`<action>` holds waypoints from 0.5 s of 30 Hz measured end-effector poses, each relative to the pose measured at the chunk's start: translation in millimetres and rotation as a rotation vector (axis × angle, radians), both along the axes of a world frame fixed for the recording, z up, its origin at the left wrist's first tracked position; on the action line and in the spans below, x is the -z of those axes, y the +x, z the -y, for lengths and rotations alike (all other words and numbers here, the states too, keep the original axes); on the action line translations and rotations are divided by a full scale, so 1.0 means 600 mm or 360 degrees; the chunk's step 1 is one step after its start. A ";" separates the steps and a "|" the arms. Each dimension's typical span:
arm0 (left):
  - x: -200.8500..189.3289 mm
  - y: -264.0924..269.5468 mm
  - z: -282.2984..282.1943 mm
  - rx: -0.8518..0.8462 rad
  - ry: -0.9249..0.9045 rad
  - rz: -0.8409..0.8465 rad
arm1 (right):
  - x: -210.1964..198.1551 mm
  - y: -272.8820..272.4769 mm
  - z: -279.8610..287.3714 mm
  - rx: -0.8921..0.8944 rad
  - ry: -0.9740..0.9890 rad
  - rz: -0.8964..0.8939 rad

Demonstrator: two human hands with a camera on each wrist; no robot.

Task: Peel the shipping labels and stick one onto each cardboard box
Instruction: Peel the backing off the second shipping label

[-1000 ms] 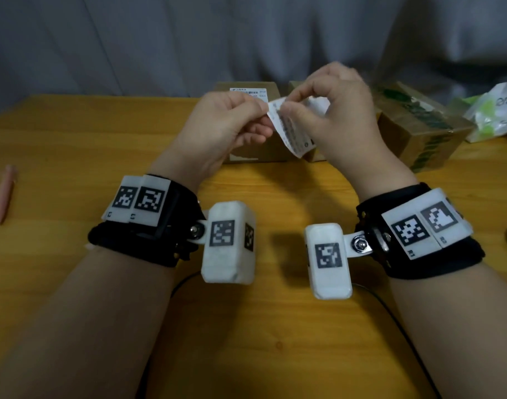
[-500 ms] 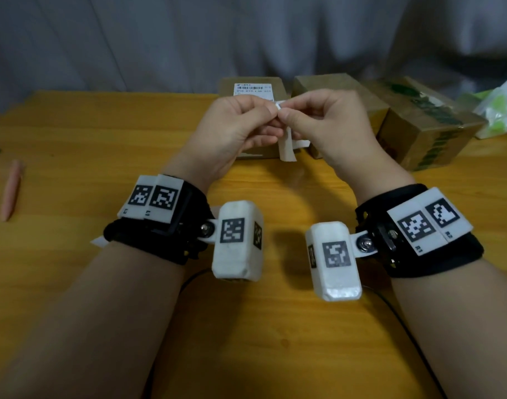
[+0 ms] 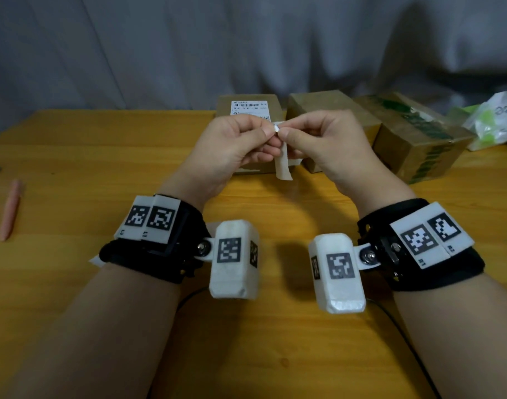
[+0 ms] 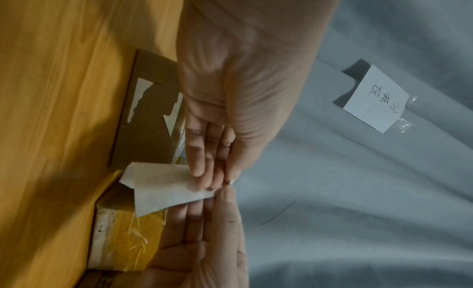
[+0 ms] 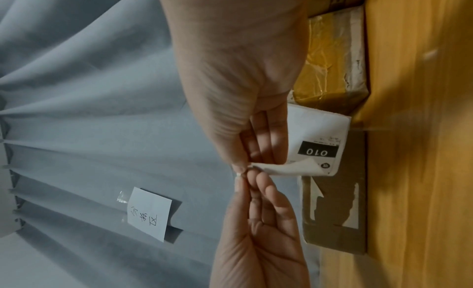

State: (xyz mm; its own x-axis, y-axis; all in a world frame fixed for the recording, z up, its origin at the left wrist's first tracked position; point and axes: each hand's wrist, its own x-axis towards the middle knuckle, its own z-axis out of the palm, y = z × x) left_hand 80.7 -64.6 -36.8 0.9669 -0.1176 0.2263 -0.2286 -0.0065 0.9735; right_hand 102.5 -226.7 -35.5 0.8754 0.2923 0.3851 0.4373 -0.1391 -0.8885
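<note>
Both hands hold one white shipping label (image 3: 283, 164) in the air above the wooden table (image 3: 73, 156). My left hand (image 3: 271, 133) and right hand (image 3: 284, 134) pinch its top corner between thumb and fingers, tips touching. The label hangs down edge-on between them. In the right wrist view the label (image 5: 317, 142) shows a black "010" block, with one corner curled away. Three cardboard boxes stand behind the hands: the left box (image 3: 248, 109) carries a stuck label, the middle box (image 3: 330, 106) has a bare top, and the right box (image 3: 413, 136) has green tape.
A pink pen (image 3: 10, 210) lies at the table's left. A white and green plastic bag (image 3: 494, 119) sits far right. A grey curtain (image 3: 160, 53) hangs behind, with a handwritten paper note (image 4: 373, 98) on it. A black cable (image 3: 402, 335) runs under my right forearm.
The label was held up with its print facing me; now it hangs edge-on. Both hands have dropped slightly and closed in, pinching the same top corner.
</note>
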 end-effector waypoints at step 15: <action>0.000 0.002 0.001 -0.0020 0.0137 0.0140 | -0.013 -0.013 0.002 -0.0037 0.0040 -0.0071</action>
